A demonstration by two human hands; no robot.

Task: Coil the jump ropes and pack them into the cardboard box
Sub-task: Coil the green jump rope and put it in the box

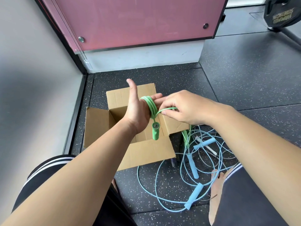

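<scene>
A speckled black floor [244, 82] runs under a pink panel [138, 22]; a weight plate [283, 12] at top right carries mirrored lettering, apparently "HAMMER STRENGTH". An open cardboard box [146, 154] sits on the floor, directly below both hands. The left hand [138, 110] is spread flat, thumb up — the green jump rope [150, 106] is coiled around its fingers, its handle [155, 131] dangling. The right hand [184, 108] pinches the rope's free strand. Tangled blue jump ropes [193, 167] lie right of the box.

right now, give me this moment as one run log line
step: coiling | left hand: green rope looped round fingers, handle hanging | right hand: pinching rope | cardboard box: open | blue ropes: loose on floor
</scene>
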